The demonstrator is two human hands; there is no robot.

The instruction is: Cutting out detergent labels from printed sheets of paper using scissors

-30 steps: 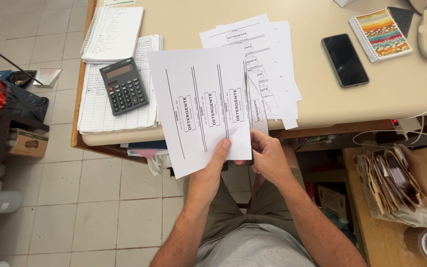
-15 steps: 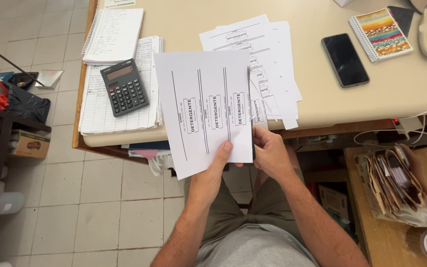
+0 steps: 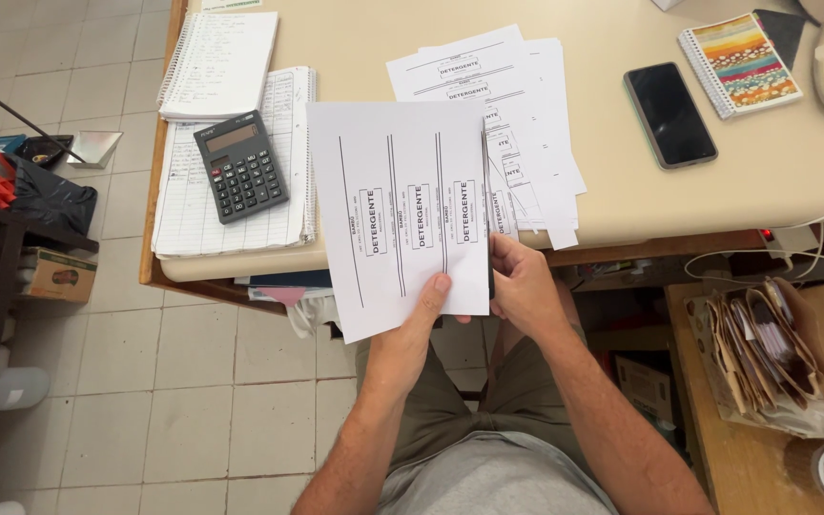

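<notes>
Head view: the left hand [image 3: 419,319] holds a white printed sheet [image 3: 398,210] by its lower edge, thumb pressed on the front face and the remaining fingers hidden behind the paper. The sheet stands in the air over the near edge of the beige desk [image 3: 622,205], above the person's lap, carrying upright ruled lines and columns of boxed label print. The right hand [image 3: 525,286] is closed around the handle of a pair of scissors [image 3: 487,205], whose thin dark blade runs up along the sheet's right edge; the fingers are curled tight, though how they sit in the handle cannot be told.

Change noted against the two earlier pictures: the sheet has shifted slightly to the right and turned closer to upright, and the blade now reaches nearer the top edge than a second ago. Judgement: the cut along the right-hand ruled line is far advanced, with a narrow strip close to parting.

Surroundings: a loose stack of similar printed sheets [image 3: 536,124] lies on the desk behind; a dark calculator [image 3: 240,167] rests on a lined ledger [image 3: 188,205]; a black phone [image 3: 669,114] lies well apart to the right.
</notes>
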